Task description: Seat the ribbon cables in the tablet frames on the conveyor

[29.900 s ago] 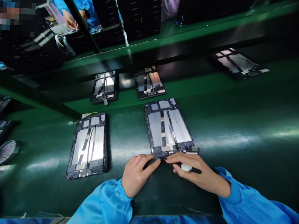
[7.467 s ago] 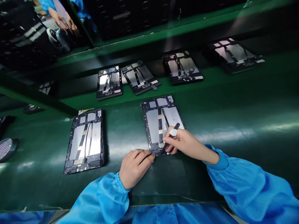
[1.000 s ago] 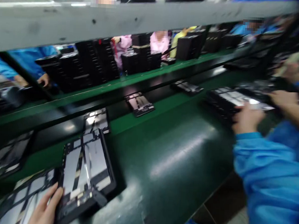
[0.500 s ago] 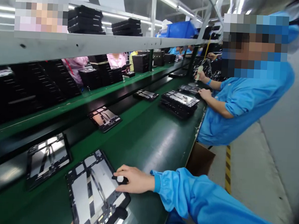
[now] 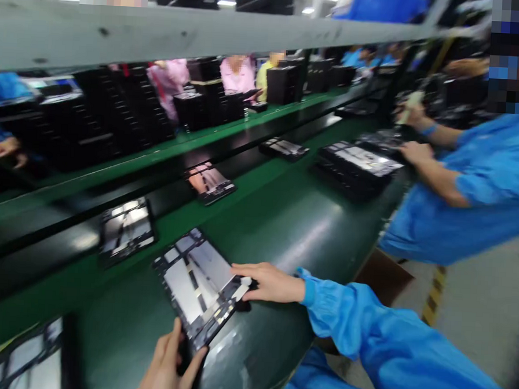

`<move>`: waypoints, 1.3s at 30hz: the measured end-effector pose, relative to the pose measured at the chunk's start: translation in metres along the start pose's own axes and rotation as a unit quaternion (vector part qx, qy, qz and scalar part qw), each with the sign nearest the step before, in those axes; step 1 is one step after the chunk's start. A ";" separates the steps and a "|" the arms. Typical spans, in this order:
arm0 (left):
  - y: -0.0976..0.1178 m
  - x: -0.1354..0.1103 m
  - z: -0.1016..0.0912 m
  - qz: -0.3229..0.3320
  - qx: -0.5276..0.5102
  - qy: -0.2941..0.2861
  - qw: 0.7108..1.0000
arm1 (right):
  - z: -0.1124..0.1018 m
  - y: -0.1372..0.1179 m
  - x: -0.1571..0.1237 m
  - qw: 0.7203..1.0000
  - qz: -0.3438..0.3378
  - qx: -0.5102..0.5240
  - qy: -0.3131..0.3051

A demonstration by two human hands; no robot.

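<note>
Looks like an opened tablet (image 5: 200, 290), inner side up, dark-framed, with silvery panels split by a dark ribbon cable (image 5: 196, 284) and small parts clustered toward the near edge of the green bench (image 5: 283, 242). Points crosswise over the bench, top end toward its far side, touching or lifted impossible to tell. Shows a blurred pale piece (image 5: 243, 286) at the corner closest to the bench's near edge.

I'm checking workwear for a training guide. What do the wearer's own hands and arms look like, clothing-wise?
The left hand and right hand look ungloved. The right sleeve is bright blue, loose and wrinkled, gathering into a snug blue cuff at the wrist. I see no markings on it. The left sleeve is out of view.
</note>
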State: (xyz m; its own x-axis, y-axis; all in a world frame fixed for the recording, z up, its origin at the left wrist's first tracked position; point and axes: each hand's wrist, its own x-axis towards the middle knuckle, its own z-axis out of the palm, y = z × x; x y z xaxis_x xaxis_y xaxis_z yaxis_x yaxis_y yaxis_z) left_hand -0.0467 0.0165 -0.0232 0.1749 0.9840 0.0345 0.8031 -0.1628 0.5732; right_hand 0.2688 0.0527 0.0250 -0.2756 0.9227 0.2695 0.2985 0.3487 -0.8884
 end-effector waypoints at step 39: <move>0.049 -0.004 -0.009 0.112 -0.119 0.010 0.986 | 0.078 -0.011 0.009 0.989 -0.023 -0.003 -0.146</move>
State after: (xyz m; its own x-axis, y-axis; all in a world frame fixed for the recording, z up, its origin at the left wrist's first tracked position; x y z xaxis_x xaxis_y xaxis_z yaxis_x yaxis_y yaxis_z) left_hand -0.0131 0.0057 0.0117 0.3197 0.9266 0.1982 0.5886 -0.3581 0.7248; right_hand 0.1919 0.0443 0.0084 -0.5406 0.8194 0.1905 0.2839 0.3909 -0.8755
